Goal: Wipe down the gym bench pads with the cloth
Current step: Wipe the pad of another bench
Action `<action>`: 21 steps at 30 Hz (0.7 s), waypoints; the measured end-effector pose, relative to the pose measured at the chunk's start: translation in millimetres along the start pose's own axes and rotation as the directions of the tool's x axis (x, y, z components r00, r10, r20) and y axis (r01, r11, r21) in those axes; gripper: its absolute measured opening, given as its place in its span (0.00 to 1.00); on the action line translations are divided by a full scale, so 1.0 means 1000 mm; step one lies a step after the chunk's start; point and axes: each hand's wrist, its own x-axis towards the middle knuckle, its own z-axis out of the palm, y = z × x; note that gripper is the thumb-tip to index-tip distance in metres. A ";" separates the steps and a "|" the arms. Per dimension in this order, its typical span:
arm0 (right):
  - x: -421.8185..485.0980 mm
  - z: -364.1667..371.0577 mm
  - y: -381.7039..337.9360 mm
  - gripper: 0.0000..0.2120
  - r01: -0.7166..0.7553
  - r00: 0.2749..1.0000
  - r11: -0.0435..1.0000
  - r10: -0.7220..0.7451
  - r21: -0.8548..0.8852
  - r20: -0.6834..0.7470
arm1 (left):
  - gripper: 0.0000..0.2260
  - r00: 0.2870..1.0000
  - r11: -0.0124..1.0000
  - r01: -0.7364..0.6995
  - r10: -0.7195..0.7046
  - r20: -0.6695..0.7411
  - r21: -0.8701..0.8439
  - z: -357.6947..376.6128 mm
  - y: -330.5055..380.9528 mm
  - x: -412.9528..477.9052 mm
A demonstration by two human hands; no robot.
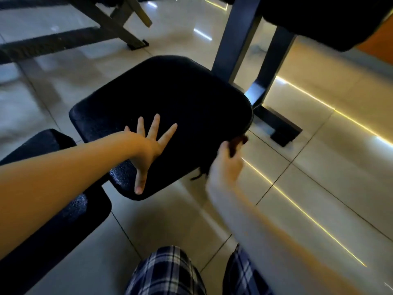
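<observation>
A black padded gym bench seat (pixel 174 99) fills the middle of the view. My left hand (pixel 148 143) lies flat on its near part, fingers spread and straight. My right hand (pixel 227 165), blurred, grips a dark cloth (pixel 236 145) against the seat's right edge; most of the cloth is hidden behind the hand and pad. A second black pad (pixel 49 201) runs off toward the lower left under my left forearm.
Dark metal frame posts (pixel 238 39) and a foot (pixel 278 128) stand right behind the seat. Another machine's grey frame (pixel 119 24) sits at the upper left. A further black pad (pixel 331 20) hangs at the top right. Glossy tiled floor (pixel 319 177) surrounds everything; my plaid-trousered legs (pixel 170 273) are at the bottom.
</observation>
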 end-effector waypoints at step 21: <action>-0.113 0.051 0.059 0.29 0.056 0.994 0.985 -0.071 0.165 0.085 | 0.74 0.999 1.000 0.007 -0.008 -0.053 -0.020 0.000 0.001 -0.003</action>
